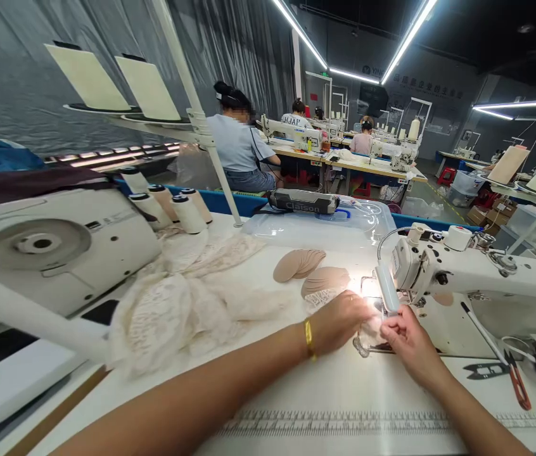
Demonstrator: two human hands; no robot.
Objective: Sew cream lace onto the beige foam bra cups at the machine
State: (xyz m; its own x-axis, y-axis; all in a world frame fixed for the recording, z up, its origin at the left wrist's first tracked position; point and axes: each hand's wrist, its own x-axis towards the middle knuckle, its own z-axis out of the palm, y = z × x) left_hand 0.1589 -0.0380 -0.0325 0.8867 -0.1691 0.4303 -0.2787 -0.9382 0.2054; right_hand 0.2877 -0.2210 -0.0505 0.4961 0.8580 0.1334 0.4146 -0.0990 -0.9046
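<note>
Our right hand (408, 342) pinches the lace piece (370, 329), long axis roughly left-right; grip of our left hand (339, 320) lost in glare.

Garment factory: rows of sewing machines (296, 132), thread cones (187, 212).

Pale lace piece (371, 332) lies flat, brightly lit, under the sewing machine (486, 275)

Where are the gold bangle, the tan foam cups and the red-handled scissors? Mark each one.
gold bangle (308, 339), head view, top of the band on the wrist.
tan foam cups (299, 264), head view, middle of the farther stack.
red-handled scissors (521, 387), head view, on the red handle.
</note>
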